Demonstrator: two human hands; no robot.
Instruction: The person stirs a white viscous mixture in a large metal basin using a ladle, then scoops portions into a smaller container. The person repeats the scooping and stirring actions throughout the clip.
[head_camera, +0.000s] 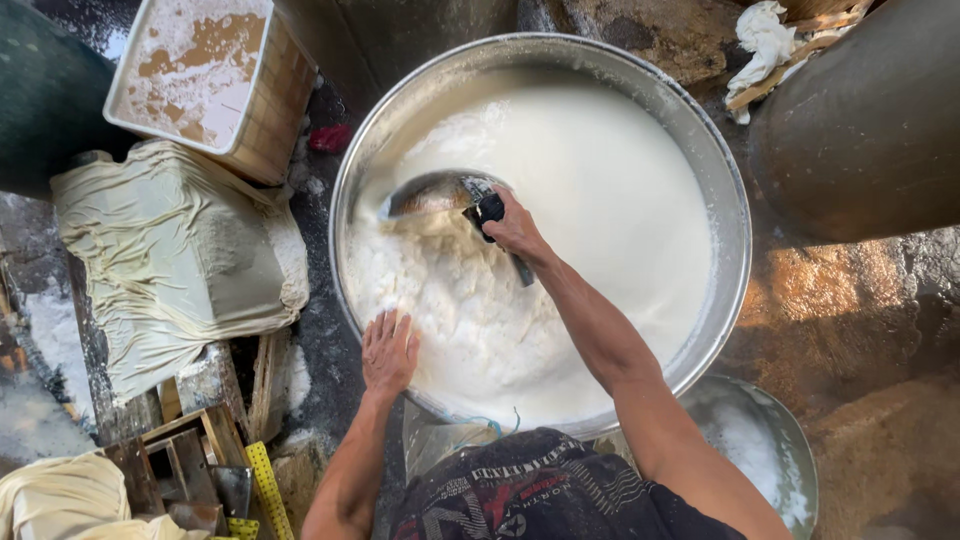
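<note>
A wide round metal basin (735, 215) holds white liquid, with lumpy white curd (450, 300) heaped in its near left part. My right hand (515, 228) grips the dark handle of a metal scoop (430, 192), whose bowl lies tilted at the curd's far edge. My left hand (387, 350) rests flat, fingers apart, on the basin's near left rim, touching the curd's edge.
A block wrapped in cream cloth (170, 255) sits on wood at the left. Behind it stands a wooden box mould (205, 75) with white and brown residue. A smaller metal bowl (770, 450) lies under the basin's near right. A large dark vessel (860, 120) stands at the far right.
</note>
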